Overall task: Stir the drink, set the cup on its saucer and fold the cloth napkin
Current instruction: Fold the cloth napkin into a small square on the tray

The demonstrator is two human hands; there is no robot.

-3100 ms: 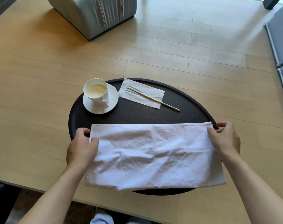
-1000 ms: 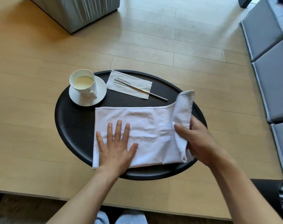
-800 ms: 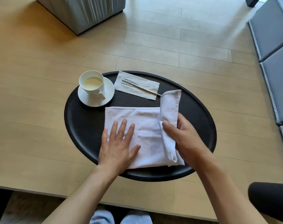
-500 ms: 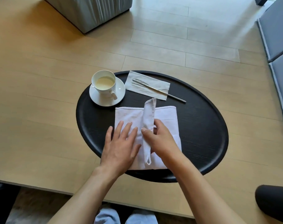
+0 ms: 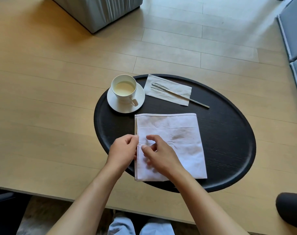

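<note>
A white cloth napkin (image 5: pixel 176 138) lies folded into a rough square on the black oval tray (image 5: pixel 229 141). My left hand (image 5: pixel 123 150) pinches the napkin's left edge about halfway down. My right hand (image 5: pixel 158 154) rests on the cloth right beside it, thumb and fingers curled at the same edge. The white cup (image 5: pixel 124 89) holds a pale milky drink and stands on its white saucer (image 5: pixel 115 103) at the tray's far left. A thin metal stirrer (image 5: pixel 180 95) lies across a grey paper napkin (image 5: pixel 163 94) at the tray's far side.
The tray sits on a light wooden floor-like surface (image 5: pixel 42 99). A grey upholstered block (image 5: pixel 96 11) stands at the far left. Grey-blue cushions (image 5: pixel 295 31) line the right edge. A dark rounded object (image 5: pixel 291 211) is at the lower right. My knees show below the near edge.
The right hand carried the napkin's right half over to the left, and the cloth now lies as a flat square. The left hand went from pressing flat to pinching the left edge.
</note>
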